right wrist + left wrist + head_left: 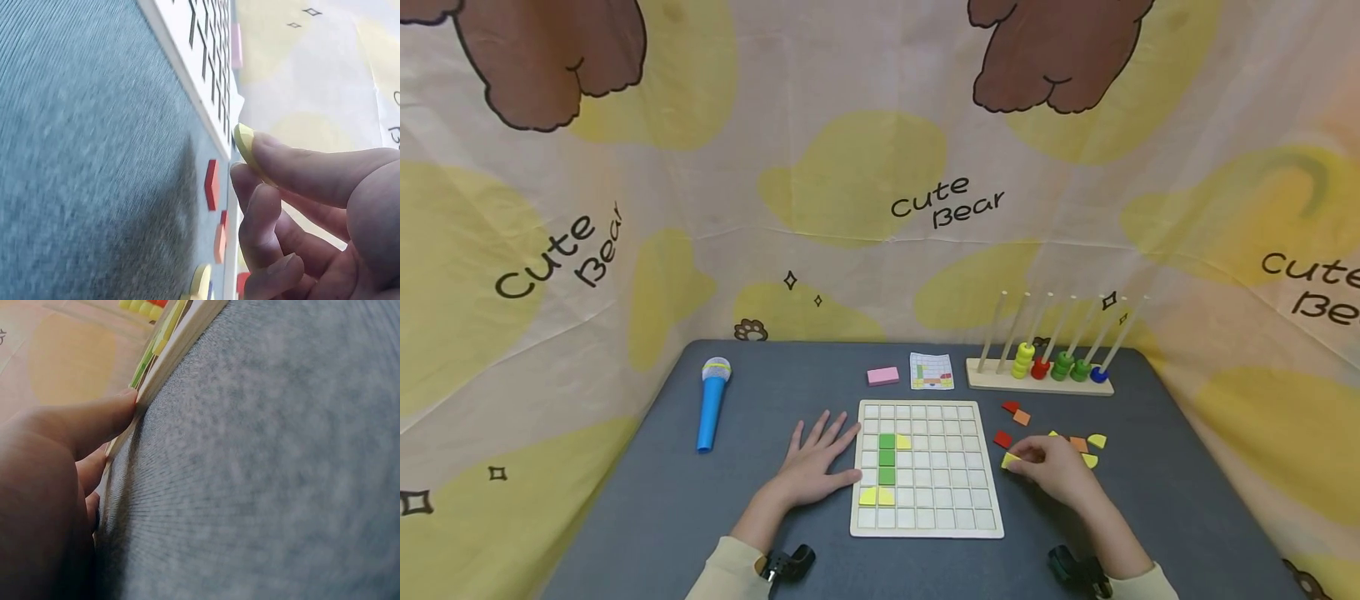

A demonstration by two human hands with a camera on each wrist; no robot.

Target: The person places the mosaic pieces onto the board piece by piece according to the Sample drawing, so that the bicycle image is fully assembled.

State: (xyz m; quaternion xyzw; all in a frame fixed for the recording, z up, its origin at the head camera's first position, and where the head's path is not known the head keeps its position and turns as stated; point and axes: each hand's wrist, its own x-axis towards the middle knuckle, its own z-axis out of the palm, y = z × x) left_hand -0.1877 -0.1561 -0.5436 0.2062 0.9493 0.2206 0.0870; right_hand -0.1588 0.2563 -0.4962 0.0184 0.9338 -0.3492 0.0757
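Observation:
A white grid board (946,498) lies in the middle of the table. Three green square tiles (887,457) stand in a column on its left part, with one yellow tile (903,442) beside the top one and two more lower left. With fingers spread, my left hand (808,471) rests on the table, thumb and fingertips at the board's left edge (181,353). Right of the board, my right hand (1058,471) pinches a yellow piece with a curved edge (244,142) between thumb and fingers. Loose pieces, such as a red one (1003,439), lie around that hand.
Behind the board are a pink block (882,377) and a pattern card (932,372). A wooden peg stand (1037,380) with coloured beads stands back right. To the left lies a blue toy microphone (711,408). A printed cloth (850,175) hangs behind the table.

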